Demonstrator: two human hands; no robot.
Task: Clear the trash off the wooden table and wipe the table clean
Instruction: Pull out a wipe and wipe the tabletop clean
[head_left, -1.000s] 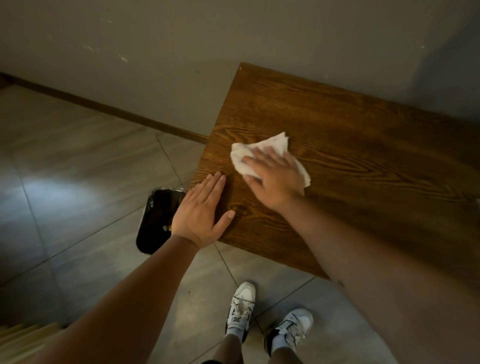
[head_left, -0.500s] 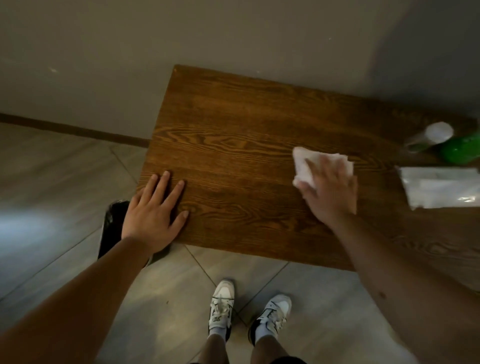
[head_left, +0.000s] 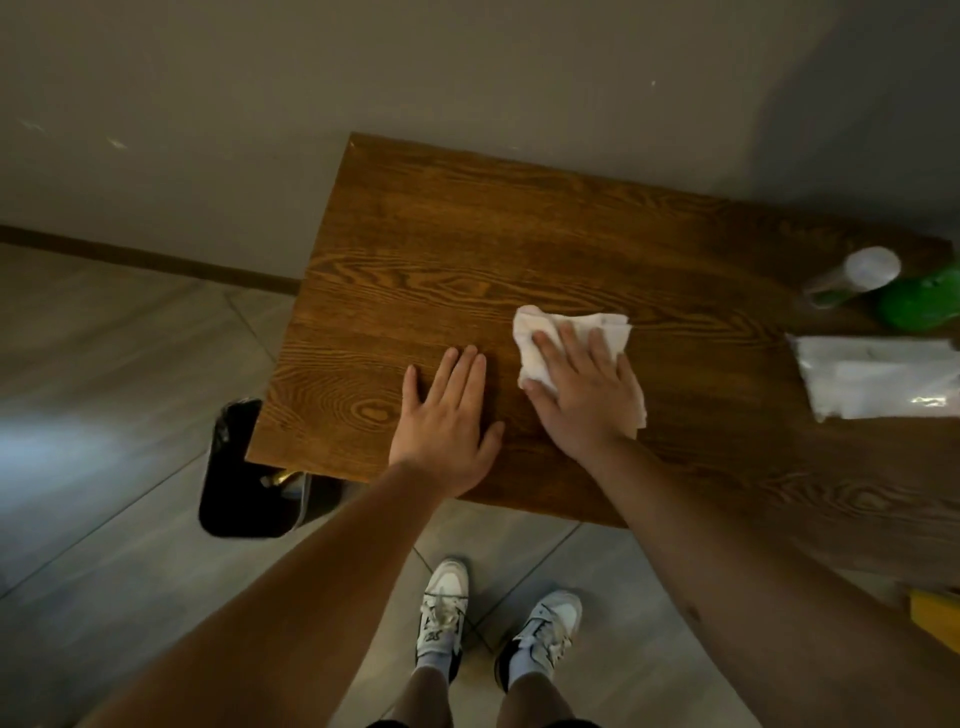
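Note:
A dark wooden table (head_left: 467, 234) stands against the wall. My right hand (head_left: 584, 395) presses flat on a crumpled white paper towel (head_left: 540, 332) near the table's middle front, fingers spread over it. My left hand (head_left: 447, 421) lies flat and empty on the wood just to the left of it, by the front edge. A black-lined trash bin (head_left: 234, 478) stands on the floor under the table's front left corner, with some trash inside.
At the table's right end stand a white-capped spray can (head_left: 857, 275) and a green object (head_left: 924, 304), with a clear plastic packet (head_left: 878, 374) in front of them. My two white sneakers (head_left: 493, 618) stand on the tiled floor. A yellow object (head_left: 935, 616) shows at the lower right.
My right hand has slid the paper towel back to the left across the table. My left hand has shifted right along the front edge, closer to the right hand.

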